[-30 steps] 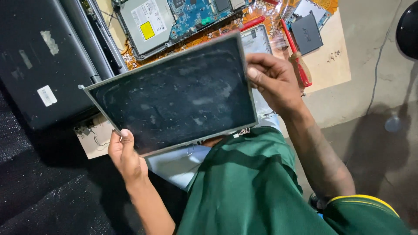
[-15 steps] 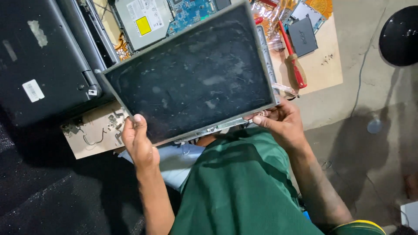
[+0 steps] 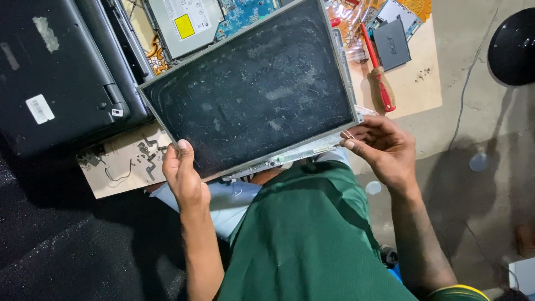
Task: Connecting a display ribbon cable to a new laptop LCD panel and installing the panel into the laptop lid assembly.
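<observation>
While I watch from the head camera, both of my hands are holding a bare laptop screen panel above my lap, over the green cloth. It is a dark, dusty, scratched rectangle in a thin grey metal frame, tilted so its long edge climbs toward 1 o'clock. My left hand is clamped on the lower left corner at about 7 o'clock, thumb lying on the glass. My right hand pinches the lower right corner at about 4 o'clock, fingertips on the frame edge and a thin cable there.

Compared with half a second ago, the panel sits a little flatter in view, and both hands remain on the same corners; a second ago my right hand was up on the right edge instead.

Outward at 12 o'clock lies an opened laptop base with a silver disc drive and a blue circuit board, mostly covered by the panel. At 2 o'clock a red screwdriver lies on a tan board. At 10 o'clock a black laptop is cut off by the frame edge. What the fingers behind the panel do, I cannot tell.
</observation>
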